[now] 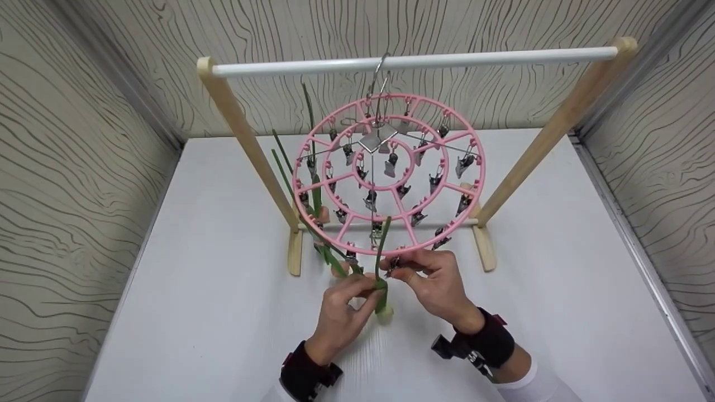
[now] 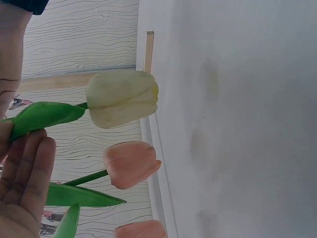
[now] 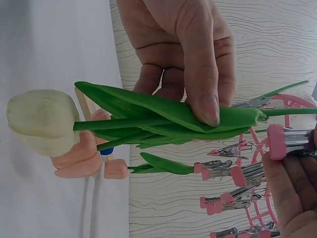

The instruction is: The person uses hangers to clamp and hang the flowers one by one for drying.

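My left hand [image 1: 343, 312] pinches the green leaf and stem of an artificial white tulip [image 2: 121, 99], whose bloom hangs downward. Just to its right, my right hand [image 1: 438, 279] pinches a metal clip [image 3: 292, 141] with pink tips at the front rim of a pink round clip hanger [image 1: 385, 252]. The tulip's stem end rises beside this clip; in the right wrist view they are close together, and I cannot tell whether they touch. Pink tulips [image 2: 131, 163] hang bloom-down from the hanger's left side, partly hidden by the hanger and the left hand.
A wooden stand [image 1: 246, 139] with a white top bar [image 1: 475, 58] carries the hanger by its metal hook [image 1: 381, 67]. Several free clips [image 1: 465, 163] dangle around its rings. Below lies a white table [image 1: 223, 312], with wood-patterned panels [image 1: 503, 28] behind and beside it.
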The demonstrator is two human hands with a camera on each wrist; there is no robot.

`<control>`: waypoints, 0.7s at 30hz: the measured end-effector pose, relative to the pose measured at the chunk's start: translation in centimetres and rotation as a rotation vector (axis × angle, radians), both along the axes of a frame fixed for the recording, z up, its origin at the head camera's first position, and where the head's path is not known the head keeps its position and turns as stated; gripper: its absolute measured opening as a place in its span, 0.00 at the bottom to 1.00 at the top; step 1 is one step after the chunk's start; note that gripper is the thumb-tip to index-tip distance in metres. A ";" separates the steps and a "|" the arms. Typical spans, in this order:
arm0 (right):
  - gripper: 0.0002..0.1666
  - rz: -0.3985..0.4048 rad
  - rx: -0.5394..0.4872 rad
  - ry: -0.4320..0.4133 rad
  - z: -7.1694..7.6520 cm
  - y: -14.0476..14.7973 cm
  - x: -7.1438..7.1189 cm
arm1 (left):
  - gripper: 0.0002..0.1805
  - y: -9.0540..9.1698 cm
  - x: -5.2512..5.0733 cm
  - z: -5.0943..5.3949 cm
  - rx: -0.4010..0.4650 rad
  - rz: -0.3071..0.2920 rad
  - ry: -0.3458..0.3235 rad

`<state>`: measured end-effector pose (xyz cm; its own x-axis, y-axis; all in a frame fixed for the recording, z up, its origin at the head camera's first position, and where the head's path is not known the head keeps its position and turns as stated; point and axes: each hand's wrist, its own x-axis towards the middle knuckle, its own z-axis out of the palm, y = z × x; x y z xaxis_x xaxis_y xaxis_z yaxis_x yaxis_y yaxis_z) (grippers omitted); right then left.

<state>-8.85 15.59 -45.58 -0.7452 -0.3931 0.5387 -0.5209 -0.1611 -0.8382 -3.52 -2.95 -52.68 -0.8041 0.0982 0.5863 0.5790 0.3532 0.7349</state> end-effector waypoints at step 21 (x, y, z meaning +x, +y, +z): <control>0.12 -0.007 -0.092 0.049 0.0 -1.3 0.1 | 0.06 0.1 -0.8 1.1 -0.023 -0.057 0.001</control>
